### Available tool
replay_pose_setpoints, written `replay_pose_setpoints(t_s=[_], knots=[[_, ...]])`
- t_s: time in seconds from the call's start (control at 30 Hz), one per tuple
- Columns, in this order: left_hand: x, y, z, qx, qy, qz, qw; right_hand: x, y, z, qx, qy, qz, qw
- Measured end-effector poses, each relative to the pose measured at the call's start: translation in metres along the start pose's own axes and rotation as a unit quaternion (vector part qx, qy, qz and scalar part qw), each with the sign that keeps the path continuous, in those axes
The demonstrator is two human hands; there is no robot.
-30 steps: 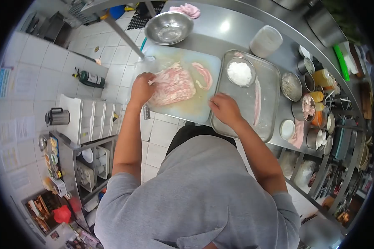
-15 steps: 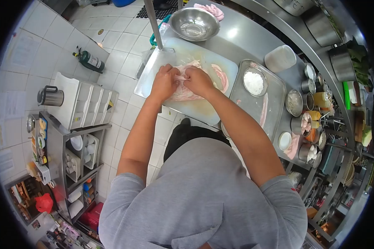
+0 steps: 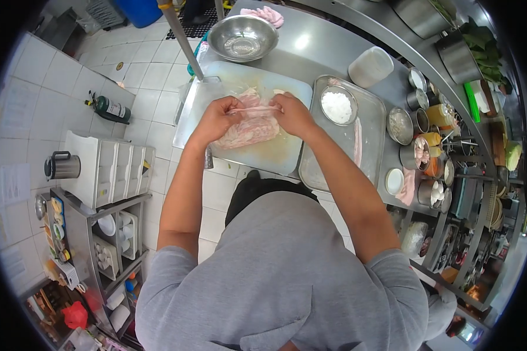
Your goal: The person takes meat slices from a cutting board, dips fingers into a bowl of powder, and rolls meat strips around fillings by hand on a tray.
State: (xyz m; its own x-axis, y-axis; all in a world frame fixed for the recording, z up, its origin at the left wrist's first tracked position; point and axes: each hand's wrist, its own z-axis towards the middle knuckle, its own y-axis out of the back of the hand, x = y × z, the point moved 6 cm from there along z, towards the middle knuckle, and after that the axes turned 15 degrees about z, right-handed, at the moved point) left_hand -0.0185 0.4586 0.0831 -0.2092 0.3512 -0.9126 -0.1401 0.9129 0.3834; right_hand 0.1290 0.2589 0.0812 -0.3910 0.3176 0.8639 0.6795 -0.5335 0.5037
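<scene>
A strip of pale pink, fatty meat (image 3: 255, 110) is stretched sideways between my two hands. My left hand (image 3: 218, 121) pinches its left end, and the fingers of my right hand (image 3: 294, 116) are closed on the right end. Just beneath the strip lies a broad layer of thin, marbled meat slices (image 3: 249, 132) on the white cutting board (image 3: 278, 159). More pale meat shows on the board behind my hands, partly covered by them. My fingertips are small in view, so their exact hold is hard to see.
Beyond the board stands a steel bowl (image 3: 243, 38) beside a pink cloth (image 3: 264, 16). To the right, a metal tray (image 3: 332, 167) holds a bowl of white powder (image 3: 337, 106) and a meat strip (image 3: 358, 142). A white container (image 3: 371, 66) and several small pots line the counter.
My hands have moved apart, and a meat strip now spans them. The curved strip that lay at the board's right is gone from there. The whole view has shifted slightly.
</scene>
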Motion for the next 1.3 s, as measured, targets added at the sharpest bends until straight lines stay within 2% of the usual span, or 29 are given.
replay_pose_setpoints(t_s=[0.03, 0.07, 0.1, 0.17, 0.2, 0.23, 0.27, 0.3, 0.33, 0.37, 0.4, 0.47, 0.53, 0.57, 0.63, 0.67, 0.73, 0.77, 0.83, 0.93, 1.07, 1.17, 1.23, 1.3], knots=[[-0.007, -0.006, 0.002, -0.033, -0.008, 0.066, 0.997, -0.006, 0.008, -0.01, -0.089, -0.009, -0.112, 0.99], [-0.014, -0.013, 0.003, -0.066, -0.016, 0.132, 0.989, -0.011, 0.006, -0.018, -0.092, -0.011, -0.112, 0.989], [-0.019, -0.024, 0.002, -0.063, -0.017, 0.132, 0.989, -0.015, 0.004, -0.027, -0.11, -0.003, -0.1, 0.989], [-0.046, -0.041, -0.005, -0.127, -0.116, 0.201, 0.964, -0.01, 0.01, -0.032, -0.129, 0.003, -0.089, 0.988], [-0.054, -0.051, -0.008, -0.123, -0.117, 0.201, 0.965, -0.015, 0.006, -0.035, -0.056, -0.147, 0.128, 0.979], [-0.067, -0.062, -0.01, -0.116, -0.158, 0.26, 0.945, -0.02, -0.007, -0.043, 0.019, -0.285, 0.336, 0.897], [-0.08, -0.075, -0.014, -0.109, -0.2, 0.318, 0.92, -0.021, -0.006, -0.043, 0.013, -0.285, 0.339, 0.896], [-0.091, -0.089, -0.019, -0.101, -0.245, 0.361, 0.894, -0.027, -0.012, -0.046, 0.023, -0.338, 0.427, 0.838], [-0.1, -0.1, -0.025, -0.096, -0.249, 0.362, 0.893, -0.036, -0.018, -0.048, 0.033, -0.384, 0.509, 0.769], [-0.112, -0.113, -0.035, -0.098, -0.282, 0.408, 0.863, -0.05, -0.017, -0.047, 0.029, -0.384, 0.512, 0.768], [-0.122, -0.126, -0.046, -0.099, -0.314, 0.453, 0.828, -0.068, -0.019, -0.043, 0.064, -0.352, 0.51, 0.782], [-0.131, -0.141, -0.06, -0.068, -0.307, 0.471, 0.824, -0.073, -0.014, -0.045, 0.096, -0.319, 0.507, 0.795], [-0.156, -0.137, -0.068, -0.023, -0.295, 0.385, 0.874, -0.053, 0.011, -0.049, 0.065, -0.301, 0.444, 0.841], [-0.156, -0.136, -0.065, -0.021, -0.297, 0.384, 0.874, -0.042, 0.024, -0.053, 0.063, -0.302, 0.444, 0.841], [-0.145, -0.11, -0.041, -0.11, -0.194, 0.199, 0.954, -0.016, 0.058, -0.059, 0.107, -0.216, 0.358, 0.902], [-0.142, -0.113, -0.027, -0.108, -0.194, 0.198, 0.955, -0.007, 0.07, -0.065, 0.106, -0.217, 0.358, 0.902], [-0.123, -0.116, 0.01, -0.09, -0.136, 0.019, 0.986, 0.009, 0.096, -0.074, 0.088, -0.203, 0.29, 0.931], [-0.12, -0.121, 0.021, -0.089, -0.139, 0.017, 0.986, 0.012, 0.106, -0.079, 0.085, -0.203, 0.288, 0.932], [-0.108, -0.154, 0.04, 0.103, -0.068, -0.19, 0.974, 0.015, 0.131, -0.089, 0.065, -0.186, 0.223, 0.955], [-0.107, -0.187, 0.054, 0.153, -0.068, -0.198, 0.966, 0.013, 0.166, -0.108, 0.034, -0.16, 0.149, 0.975], [-0.121, -0.231, 0.068, 0.251, -0.063, -0.182, 0.949, 0.005, 0.199, -0.153, 0.021, -0.145, 0.156, 0.977], [-0.134, -0.259, 0.083, 0.288, -0.084, -0.113, 0.947, -0.019, 0.219, -0.189, -0.014, -0.145, 0.119, 0.982], [-0.133, -0.278, 0.092, 0.334, -0.076, 0.034, 0.939, -0.036, 0.229, -0.214, -0.07, -0.182, 0.119, 0.974], [-0.138, -0.293, 0.095, 0.353, -0.076, 0.053, 0.931, -0.05, 0.236, -0.236, -0.091, -0.203, 0.135, 0.965]])
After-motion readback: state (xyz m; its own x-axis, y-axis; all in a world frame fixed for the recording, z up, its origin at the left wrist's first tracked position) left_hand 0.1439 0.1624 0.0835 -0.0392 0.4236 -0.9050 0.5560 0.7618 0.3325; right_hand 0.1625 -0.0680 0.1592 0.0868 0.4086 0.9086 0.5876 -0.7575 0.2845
